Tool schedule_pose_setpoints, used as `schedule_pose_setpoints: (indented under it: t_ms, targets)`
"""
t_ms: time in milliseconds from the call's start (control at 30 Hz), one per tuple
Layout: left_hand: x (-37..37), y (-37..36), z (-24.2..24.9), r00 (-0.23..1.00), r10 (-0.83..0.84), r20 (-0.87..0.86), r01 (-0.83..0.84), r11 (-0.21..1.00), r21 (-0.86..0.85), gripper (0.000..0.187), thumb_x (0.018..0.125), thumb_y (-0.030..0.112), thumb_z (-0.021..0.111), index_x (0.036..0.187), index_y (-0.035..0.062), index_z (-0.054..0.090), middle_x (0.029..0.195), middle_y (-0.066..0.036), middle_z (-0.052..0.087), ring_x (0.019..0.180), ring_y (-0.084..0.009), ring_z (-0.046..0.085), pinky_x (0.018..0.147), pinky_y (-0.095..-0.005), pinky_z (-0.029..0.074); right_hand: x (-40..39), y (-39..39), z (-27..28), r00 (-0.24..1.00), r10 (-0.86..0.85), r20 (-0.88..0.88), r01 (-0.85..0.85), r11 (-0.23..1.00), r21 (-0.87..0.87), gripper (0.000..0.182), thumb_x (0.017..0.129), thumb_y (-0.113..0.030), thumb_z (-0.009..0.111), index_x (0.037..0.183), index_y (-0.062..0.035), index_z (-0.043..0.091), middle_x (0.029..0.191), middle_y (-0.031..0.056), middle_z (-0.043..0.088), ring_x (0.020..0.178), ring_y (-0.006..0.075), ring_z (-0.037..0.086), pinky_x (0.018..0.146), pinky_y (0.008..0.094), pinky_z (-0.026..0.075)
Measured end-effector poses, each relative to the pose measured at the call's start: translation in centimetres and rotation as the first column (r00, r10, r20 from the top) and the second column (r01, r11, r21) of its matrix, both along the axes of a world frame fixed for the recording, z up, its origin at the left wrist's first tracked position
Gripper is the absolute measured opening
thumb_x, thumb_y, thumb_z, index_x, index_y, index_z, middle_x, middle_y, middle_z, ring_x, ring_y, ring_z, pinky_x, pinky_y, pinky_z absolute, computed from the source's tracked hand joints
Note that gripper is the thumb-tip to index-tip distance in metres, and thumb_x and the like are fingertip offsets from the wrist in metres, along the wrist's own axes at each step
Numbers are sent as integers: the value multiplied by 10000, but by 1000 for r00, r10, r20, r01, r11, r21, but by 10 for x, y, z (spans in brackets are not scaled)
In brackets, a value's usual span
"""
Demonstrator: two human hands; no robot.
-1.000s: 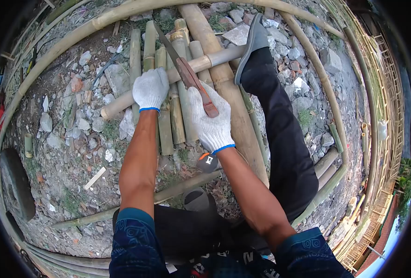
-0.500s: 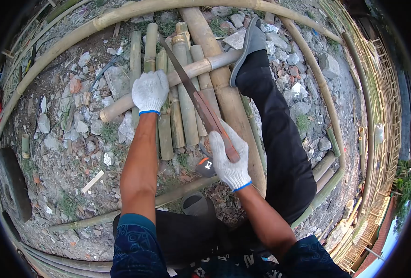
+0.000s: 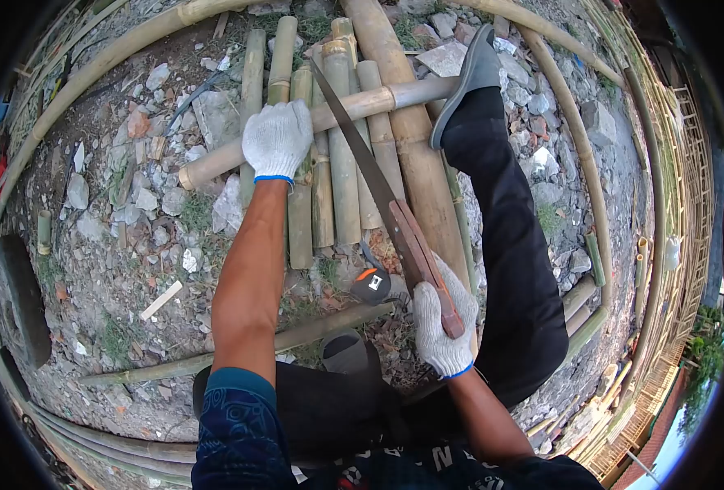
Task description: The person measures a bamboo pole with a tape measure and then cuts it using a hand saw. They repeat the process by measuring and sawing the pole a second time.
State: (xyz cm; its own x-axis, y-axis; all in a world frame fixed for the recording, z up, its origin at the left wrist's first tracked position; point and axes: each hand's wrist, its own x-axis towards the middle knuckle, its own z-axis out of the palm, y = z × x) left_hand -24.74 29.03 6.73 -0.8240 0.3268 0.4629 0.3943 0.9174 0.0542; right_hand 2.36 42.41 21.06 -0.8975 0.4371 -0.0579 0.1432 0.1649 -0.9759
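Note:
My left hand [image 3: 276,140], in a white knit glove with a blue cuff, is closed around a bamboo pole [image 3: 341,113] that lies slantwise across several cut bamboo pieces [image 3: 344,192]. The far end of this pole rests under my shoe [image 3: 470,82], over a thick bamboo trunk [image 3: 427,175]. My right hand [image 3: 445,322], gloved the same way, grips the brown wooden handle of a handsaw [image 3: 370,167]. The dark toothed blade crosses the pole just right of my left hand, its tip beyond the pole.
An orange and black tape measure [image 3: 370,283] lies on the rubble near the cut pieces. A long bamboo pole [image 3: 313,327] lies in front of my knees. Curved bamboo [image 3: 121,57] rings the area. A dark stone block [image 3: 20,302] stands at the left, with a wood strip [image 3: 161,300] nearby.
My right hand has drawn the saw back toward my body and to the right, so less blade reaches past the pole. My left hand stays on the pole. The view has shifted slightly.

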Motion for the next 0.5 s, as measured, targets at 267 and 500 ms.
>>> schedule_pose_setpoints:
  t_ms: [267, 500]
  targets:
    - [-11, 0, 4, 999, -42, 23, 41, 999, 17, 314, 992, 259, 553, 758, 116, 704, 724, -122, 720, 696, -314, 716, 644, -471, 547, -27, 8, -21, 997, 60, 39, -70, 935, 347, 471, 1043, -320, 624, 1420, -36, 624, 1206, 212, 743, 1128, 358, 739, 944, 392, 574]
    - [0, 3, 2, 997, -74, 15, 74, 997, -4, 336, 1013, 268, 533, 754, 117, 685, 735, -129, 713, 668, -343, 704, 637, -489, 545, -117, 3, -29, 995, 66, 75, -82, 966, 244, 397, 1025, -264, 641, 1309, 11, 671, 970, 221, 759, 912, 358, 774, 817, 425, 589]
